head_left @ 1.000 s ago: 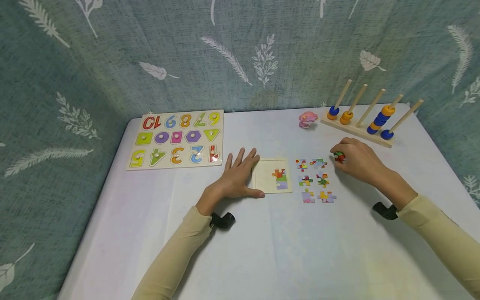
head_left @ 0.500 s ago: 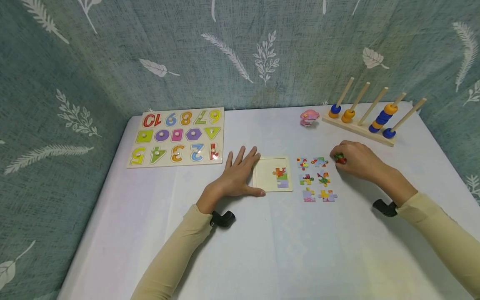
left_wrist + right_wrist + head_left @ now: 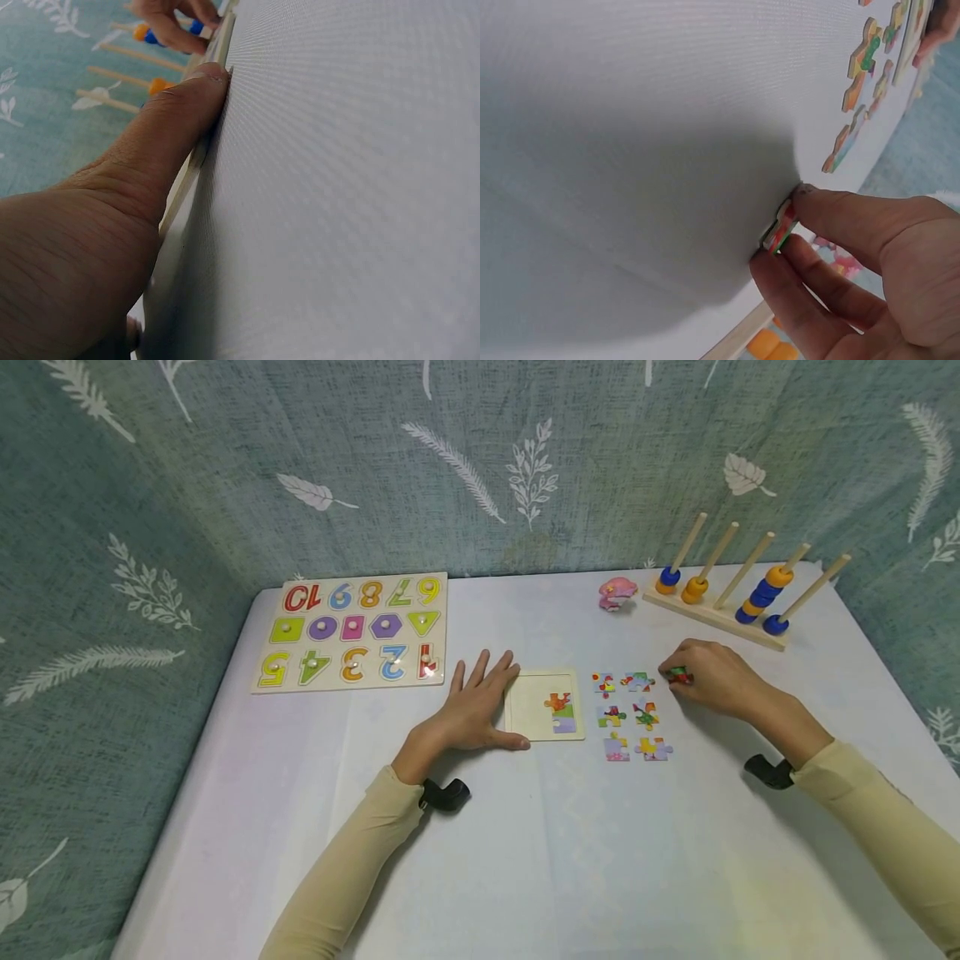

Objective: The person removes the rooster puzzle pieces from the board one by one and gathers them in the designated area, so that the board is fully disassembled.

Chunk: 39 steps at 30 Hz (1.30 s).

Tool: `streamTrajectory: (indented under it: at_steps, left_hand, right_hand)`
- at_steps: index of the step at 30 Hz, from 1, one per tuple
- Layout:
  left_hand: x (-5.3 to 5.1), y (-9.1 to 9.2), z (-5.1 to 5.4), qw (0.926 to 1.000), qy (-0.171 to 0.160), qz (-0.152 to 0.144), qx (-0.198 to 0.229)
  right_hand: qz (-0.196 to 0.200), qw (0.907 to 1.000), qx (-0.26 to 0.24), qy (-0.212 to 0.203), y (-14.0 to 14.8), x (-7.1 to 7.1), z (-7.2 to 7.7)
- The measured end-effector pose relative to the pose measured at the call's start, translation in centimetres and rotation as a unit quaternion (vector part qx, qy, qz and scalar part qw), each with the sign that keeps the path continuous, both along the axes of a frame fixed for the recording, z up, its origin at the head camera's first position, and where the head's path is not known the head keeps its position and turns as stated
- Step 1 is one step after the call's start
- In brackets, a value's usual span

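Note:
My left hand (image 3: 474, 714) lies with fingers spread at the left side of a small square wooden puzzle tray (image 3: 528, 706); its thumb (image 3: 196, 94) touches the near edge. Joined jigsaw pieces (image 3: 562, 723) fill part of the tray's right side. Beyond the loose pieces, my right hand (image 3: 712, 678) pinches one red and green jigsaw piece (image 3: 780, 226) between thumb and fingertips, tilted just at the table surface. Between tray and right hand, several loose jigsaw pieces (image 3: 646, 716) lie in two columns, picture side up.
A number and shape peg board (image 3: 349, 633) lies at the back left. A pink toy figure (image 3: 617, 594) stands at the back, beside a wooden peg stand (image 3: 714, 615) with blue and orange rings. A leaf-patterned curtain (image 3: 420, 477) hangs behind the white table (image 3: 480, 860).
The jigsaw piece in my right fingers has turned slightly, showing less of its face. My left hand keeps its place at the tray, and the loose pieces have not moved.

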<state>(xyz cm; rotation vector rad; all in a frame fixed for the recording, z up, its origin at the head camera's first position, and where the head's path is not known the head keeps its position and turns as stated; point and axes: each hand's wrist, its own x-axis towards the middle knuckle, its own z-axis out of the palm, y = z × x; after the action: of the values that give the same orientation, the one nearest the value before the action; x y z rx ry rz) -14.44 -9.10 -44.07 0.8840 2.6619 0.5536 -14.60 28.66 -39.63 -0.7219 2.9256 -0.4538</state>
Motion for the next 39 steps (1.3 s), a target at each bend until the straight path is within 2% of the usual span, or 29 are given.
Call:
streamTrajectory:
  at_steps: [10, 15, 19, 23, 33, 39]
  left_hand:
    - [0.0, 0.0, 0.0, 1.0000, -0.005, 0.001, 0.004]
    - [-0.1, -0.1, -0.1, 0.9999, -0.009, 0.001, 0.006]
    - [0.0, -0.1, 0.1, 0.9999, -0.010, 0.001, 0.006]
    - [0.1, -0.1, 0.1, 0.9999, -0.008, 0.000, 0.006]
    - [0.0, 0.2, -0.3, 0.9999, -0.013, 0.003, -0.002]
    - [-0.1, 0.1, -0.1, 0.9999, -0.010, 0.009, -0.008]
  right_hand:
    - [0.004, 1.0000, -0.006, 0.001, 0.2, 0.0, -0.1]
    - [-0.012, 0.9999, 0.005, 0.006, -0.2, 0.2, 0.4]
    - [-0.013, 0.9996, 0.001, 0.026, -1.6, 0.6, 1.8]
    - [-0.001, 0.9997, -0.012, 0.024, -3.5, 1.0, 2.9]
    - [0.037, 0.9992, -0.012, 0.013, -6.6, 1.2, 3.2]
    - [0.055, 0.9981, -0.019, 0.020, -8.2, 1.0, 2.9]
